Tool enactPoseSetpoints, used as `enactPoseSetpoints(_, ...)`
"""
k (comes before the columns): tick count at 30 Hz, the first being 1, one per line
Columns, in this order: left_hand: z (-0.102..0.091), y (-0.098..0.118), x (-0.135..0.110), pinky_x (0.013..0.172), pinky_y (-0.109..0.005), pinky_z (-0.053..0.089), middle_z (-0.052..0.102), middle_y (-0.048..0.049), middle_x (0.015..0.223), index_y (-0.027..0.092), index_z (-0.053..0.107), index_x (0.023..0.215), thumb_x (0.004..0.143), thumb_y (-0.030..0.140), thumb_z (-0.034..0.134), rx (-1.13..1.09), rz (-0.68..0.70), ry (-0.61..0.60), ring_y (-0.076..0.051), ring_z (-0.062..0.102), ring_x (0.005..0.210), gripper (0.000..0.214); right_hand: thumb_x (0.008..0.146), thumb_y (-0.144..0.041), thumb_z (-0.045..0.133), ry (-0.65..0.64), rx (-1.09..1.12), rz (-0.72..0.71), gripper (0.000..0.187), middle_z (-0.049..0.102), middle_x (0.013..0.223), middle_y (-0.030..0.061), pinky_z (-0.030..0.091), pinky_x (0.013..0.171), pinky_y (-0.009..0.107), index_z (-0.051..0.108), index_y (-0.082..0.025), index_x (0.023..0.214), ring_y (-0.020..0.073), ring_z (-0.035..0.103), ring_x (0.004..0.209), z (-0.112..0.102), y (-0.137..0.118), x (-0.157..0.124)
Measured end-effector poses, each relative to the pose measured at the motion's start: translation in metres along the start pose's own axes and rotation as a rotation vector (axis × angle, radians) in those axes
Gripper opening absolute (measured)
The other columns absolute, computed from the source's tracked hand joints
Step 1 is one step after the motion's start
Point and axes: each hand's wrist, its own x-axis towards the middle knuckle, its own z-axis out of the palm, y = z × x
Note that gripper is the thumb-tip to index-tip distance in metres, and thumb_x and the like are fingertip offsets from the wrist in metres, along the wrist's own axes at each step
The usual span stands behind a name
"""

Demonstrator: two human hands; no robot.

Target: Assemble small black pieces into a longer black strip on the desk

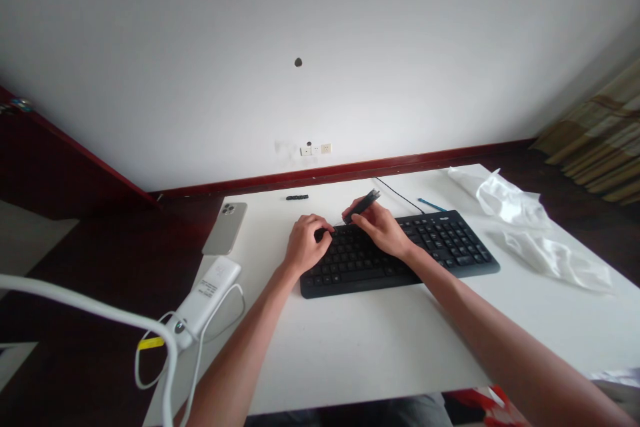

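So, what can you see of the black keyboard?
The keyboard is black, plastic-looking, full-size with a number pad. It lies flat on the white table, slightly angled, with a thin black cable leaving its far edge. The left hand rests on its upper-left keys; the right hand, holding a small dark tool, rests near its top row.

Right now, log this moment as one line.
left hand: on keyboard, left end | right hand: holds dark tool over keyboard | table: phone, power bank

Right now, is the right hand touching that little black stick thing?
Touching. The head view shows the right hand with its fingers wrapped around the lower end of the small dark tool, which pokes out above the keyboard.
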Motion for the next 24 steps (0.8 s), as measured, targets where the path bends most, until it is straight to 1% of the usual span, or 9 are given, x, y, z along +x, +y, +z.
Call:
enactPoseSetpoints(5,0.000,0.000,0.000,0.101,-0.041,0.049,0.073,-0.0018,0.098,0.024,0.072,0.088,0.086,0.008,0.063,0.008,0.004,-0.004,-0.023,0.063,0.102,0.018,0.098,-0.045,0.061,-0.125,-0.025,0.045,0.030,0.076,0.104,0.0080,0.063,0.088,0.046,0.066,-0.021,0.116,0.0252,0.074,0.090,-0.005,-0.002,-0.001)
enactPoseSetpoints(8,-0.001,0.001,0.000,0.100,-0.041,0.049,0.072,-0.0025,0.099,0.024,0.072,0.089,0.086,0.009,0.063,0.023,0.009,-0.007,-0.024,0.063,0.103,0.018,0.099,-0.044,0.060,-0.178,-0.037,0.062,0.032,0.077,0.099,0.0071,0.064,0.087,0.044,0.068,-0.020,0.119,0.0263,0.076,0.092,-0.009,-0.007,-0.002)
enactPoseSetpoints(10,-0.001,0.001,-0.001,0.100,-0.041,0.049,0.072,-0.0028,0.101,0.024,0.071,0.091,0.086,0.009,0.063,0.034,0.009,-0.004,-0.024,0.063,0.103,0.018,0.098,-0.042,0.063,-0.207,-0.103,0.038,0.031,0.078,0.098,0.0057,0.063,0.087,0.041,0.071,-0.021,0.118,0.0264,0.076,0.093,-0.012,-0.011,-0.002)
enactPoseSetpoints(13,-0.001,0.001,-0.001,0.099,-0.041,0.049,0.073,-0.0026,0.102,0.024,0.072,0.096,0.087,0.009,0.063,0.041,0.018,-0.003,-0.024,0.063,0.103,0.020,0.096,-0.037,0.065,-0.244,-0.257,-0.039,0.026,0.078,0.106,0.0037,0.061,0.090,0.039,0.075,-0.024,0.116,0.0261,0.075,0.097,-0.013,-0.016,-0.001)
enactPoseSetpoints(16,0.000,-0.001,0.000,0.100,-0.041,0.049,0.073,-0.0019,0.102,0.025,0.073,0.097,0.088,0.010,0.065,0.044,0.030,-0.011,-0.024,0.064,0.104,0.019,0.098,-0.034,0.062,-0.277,-0.315,-0.084,0.028,0.078,0.113,0.0027,0.060,0.092,0.037,0.074,-0.027,0.121,0.0242,0.075,0.098,-0.009,-0.017,-0.002)
enactPoseSetpoints(19,0.001,-0.003,0.000,0.100,-0.041,0.050,0.073,-0.0011,0.101,0.026,0.074,0.096,0.088,0.012,0.068,0.043,0.039,-0.007,-0.023,0.064,0.103,0.017,0.098,-0.031,0.062,-0.271,-0.326,-0.099,0.029,0.078,0.116,0.0032,0.059,0.093,0.035,0.073,-0.027,0.125,0.0231,0.075,0.098,-0.003,-0.015,-0.002)
enactPoseSetpoints(22,0.002,-0.005,-0.001,0.099,-0.041,0.051,0.073,-0.0006,0.100,0.026,0.074,0.096,0.088,0.013,0.070,0.040,0.046,0.004,-0.023,0.065,0.103,0.016,0.098,-0.030,0.061,-0.251,-0.321,-0.110,0.028,0.076,0.121,0.0044,0.058,0.096,0.035,0.073,-0.026,0.124,0.0233,0.075,0.102,0.000,-0.014,-0.001)
enactPoseSetpoints(24,0.003,-0.006,-0.001,0.098,-0.041,0.051,0.073,-0.0008,0.099,0.026,0.075,0.095,0.088,0.014,0.072,0.036,0.046,0.012,-0.022,0.065,0.101,0.014,0.099,-0.029,0.060,-0.254,-0.322,-0.116,0.028,0.076,0.122,0.0043,0.058,0.096,0.035,0.073,-0.026,0.123,0.0231,0.075,0.101,0.001,-0.015,-0.001)
